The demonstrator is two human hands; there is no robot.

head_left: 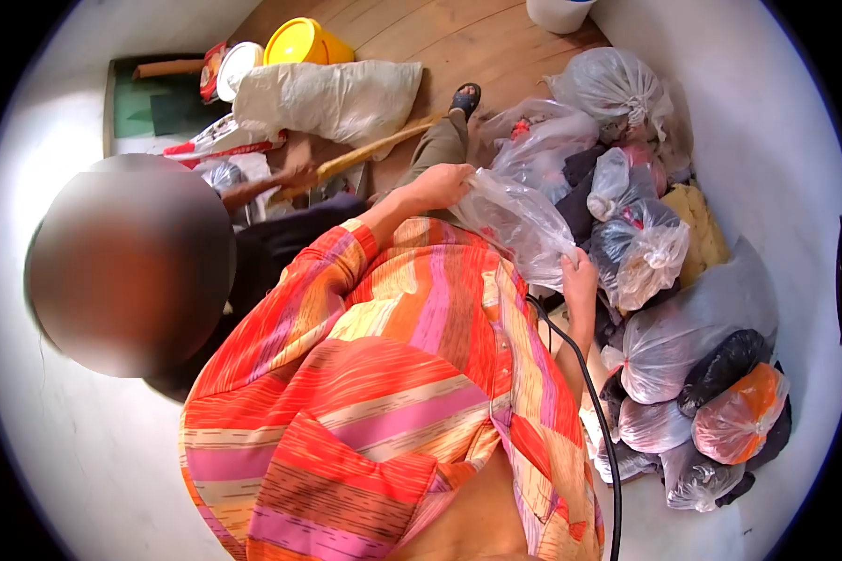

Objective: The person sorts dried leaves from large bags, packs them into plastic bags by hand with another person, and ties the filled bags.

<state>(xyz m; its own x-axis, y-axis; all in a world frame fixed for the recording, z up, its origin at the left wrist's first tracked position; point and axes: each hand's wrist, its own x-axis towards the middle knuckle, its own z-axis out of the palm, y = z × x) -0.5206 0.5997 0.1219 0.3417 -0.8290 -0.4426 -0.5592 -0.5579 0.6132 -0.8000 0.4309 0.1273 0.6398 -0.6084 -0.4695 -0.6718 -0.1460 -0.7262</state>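
Note:
A clear plastic bag is stretched between my two hands in front of my striped shirt. My left hand is closed on the bag's upper left edge. At its lower right edge, my right hand pinches the plastic. The bag looks thin and crumpled; whether anything lies inside is hard to tell. Right beside it are tied plastic bags with dark contents.
Another person is close on the left, a hand near a wooden stick. Filled bags line the right wall. A white sack, a yellow bucket and a white bucket stand farther off. A black cable hangs by my right arm.

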